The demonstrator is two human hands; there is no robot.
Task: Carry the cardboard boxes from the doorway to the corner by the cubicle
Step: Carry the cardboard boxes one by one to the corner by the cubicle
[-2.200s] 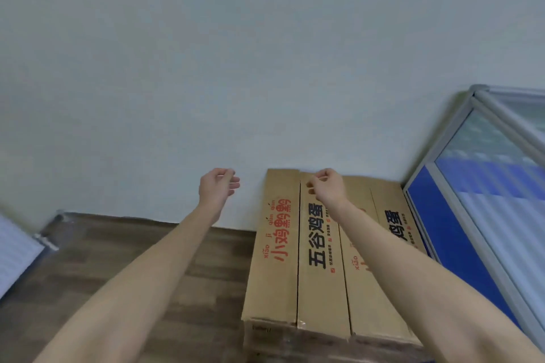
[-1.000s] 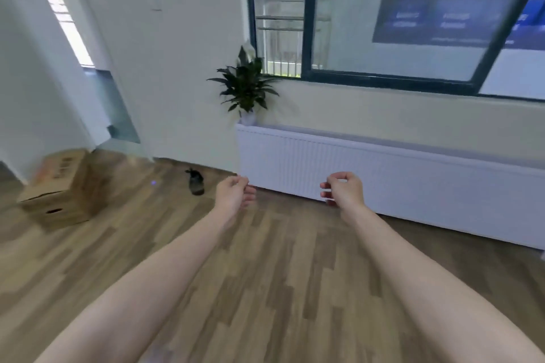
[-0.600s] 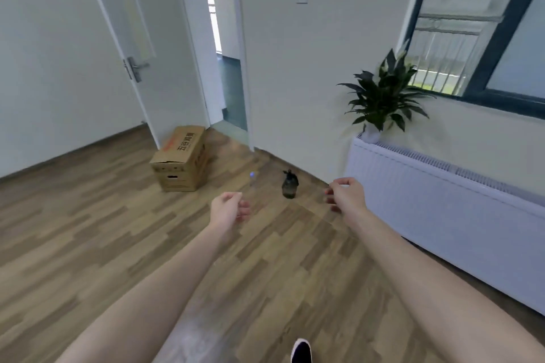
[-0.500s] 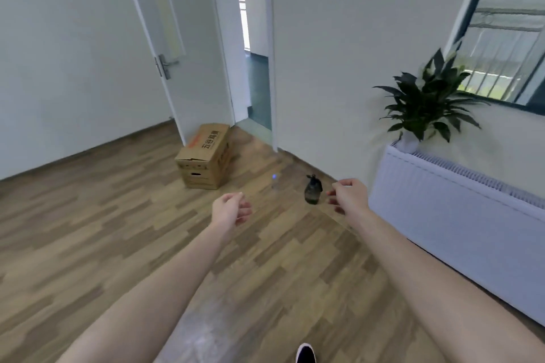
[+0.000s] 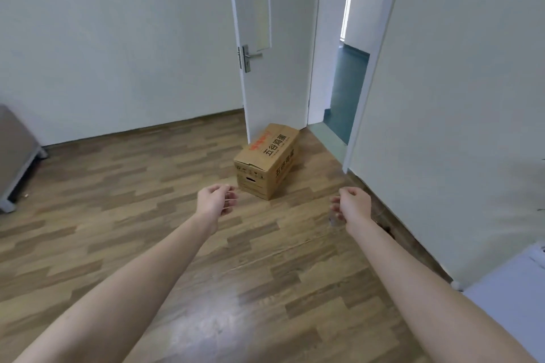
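One brown cardboard box [image 5: 267, 160] with red and black printed characters sits on the wood floor just inside the doorway, by the foot of the open white door [image 5: 267, 38]. Both my arms reach forward. My left hand [image 5: 215, 200] hovers just short of the box's near end, fingers loosely curled and empty. My right hand [image 5: 352, 205] is level with it, to the right of the box, also loosely curled and holding nothing. Neither hand touches the box.
The doorway [image 5: 343, 91] opens onto a teal-floored corridor. A white wall [image 5: 457, 127] runs along the right, with a white radiator cover [image 5: 516, 289] at the lower right. A grey cabinet [image 5: 14, 156] stands at the left edge. Wood floor [image 5: 132, 215] spreads between.
I have turned away from the stacked boxes in the corner by the blue cubicle and swung toward the doorway. The floor box has come closer and more central. Both hands stay empty.
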